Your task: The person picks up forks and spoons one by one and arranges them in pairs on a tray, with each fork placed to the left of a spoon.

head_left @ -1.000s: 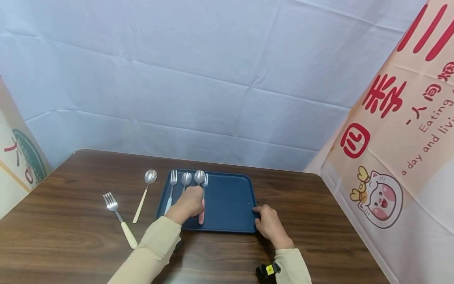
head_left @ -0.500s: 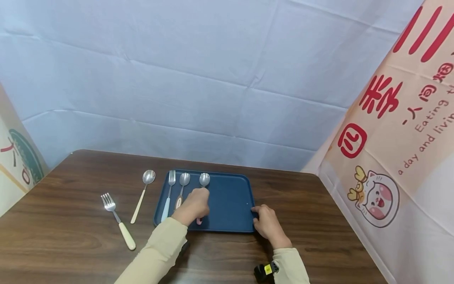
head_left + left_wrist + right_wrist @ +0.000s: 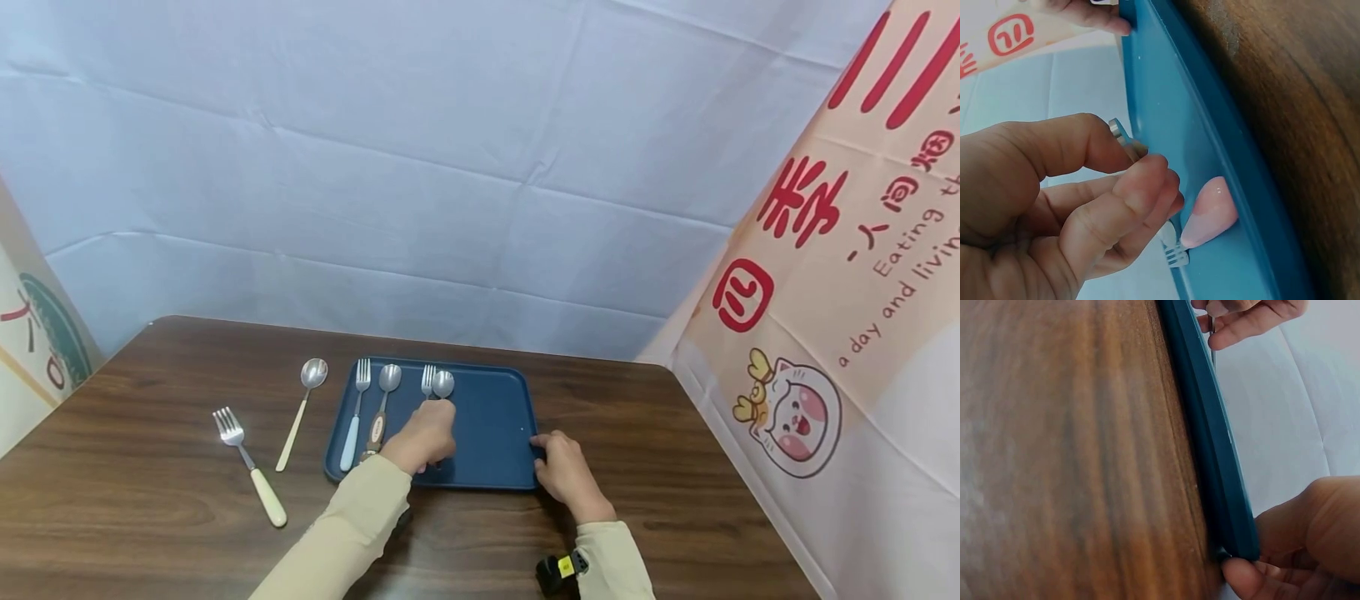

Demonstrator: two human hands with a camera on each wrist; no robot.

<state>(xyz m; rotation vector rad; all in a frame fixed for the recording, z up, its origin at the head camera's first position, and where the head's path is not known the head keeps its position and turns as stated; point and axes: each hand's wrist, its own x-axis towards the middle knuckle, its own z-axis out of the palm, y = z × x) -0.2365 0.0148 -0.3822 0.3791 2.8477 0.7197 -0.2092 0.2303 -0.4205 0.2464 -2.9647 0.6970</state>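
Note:
My left hand (image 3: pixel 426 433) pinches a metal spoon (image 3: pixel 443 384) between thumb and fingers, over the middle of a dark blue tray (image 3: pixel 491 442). In the left wrist view the spoon's handle end (image 3: pixel 1119 131) pokes out of the grip. Just left of that spoon is a fork (image 3: pixel 427 379) with a pink handle (image 3: pixel 1213 212); the hand hides much of it in the head view. A light-blue-handled fork (image 3: pixel 351 442) and a brown-handled spoon (image 3: pixel 377 429) lie side by side at the tray's left. My right hand (image 3: pixel 566 473) grips the tray's right rim near its front corner, thumb and finger on either side.
On the wooden table (image 3: pixel 150 467), left of the tray, lie a cream-handled spoon (image 3: pixel 303 412) and a cream-handled fork (image 3: pixel 255 475). Pale cloth (image 3: pixel 450 167) hangs behind the table, and a printed banner (image 3: pixel 795 333) hangs at the right.
The spoon in my left hand has shifted right, across the pink-handled fork, and is now on that fork's right side. My right hand has stayed at the tray's rim.

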